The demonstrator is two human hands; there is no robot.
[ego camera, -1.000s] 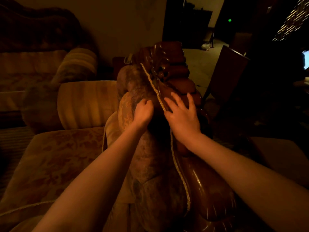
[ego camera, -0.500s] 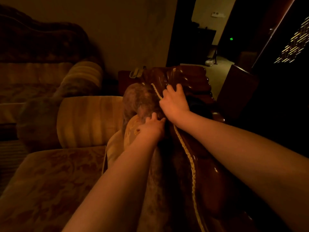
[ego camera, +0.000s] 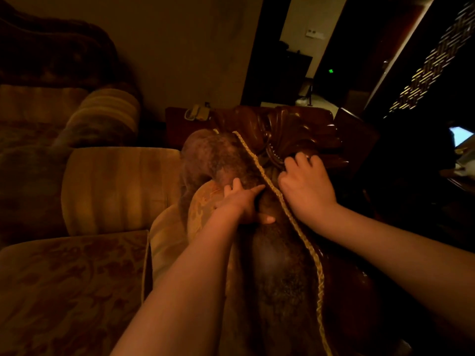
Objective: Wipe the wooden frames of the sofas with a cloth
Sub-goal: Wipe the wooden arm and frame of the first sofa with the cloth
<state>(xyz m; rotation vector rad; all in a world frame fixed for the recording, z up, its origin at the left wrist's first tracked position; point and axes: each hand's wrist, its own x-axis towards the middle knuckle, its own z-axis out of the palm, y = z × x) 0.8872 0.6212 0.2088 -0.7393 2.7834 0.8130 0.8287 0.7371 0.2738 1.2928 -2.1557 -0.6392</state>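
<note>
Wiping carved wooden frame at sofa arm top, we judge — right hand curled over dark wad there, cloth likely, can't confirm. Left hand flat, fingers straight, bracing upholstered arm. Next — rub into carving grooves.

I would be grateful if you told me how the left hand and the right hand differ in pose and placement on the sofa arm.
The left hand lies with fingers stretched out on the upholstered part of the sofa arm; the right hand has its fingers curled against the carved wooden frame. The left hand sits left of the braided cord, the right hand on its right and farther forward. Both arms are bare. No cloth is plainly visible.
</note>
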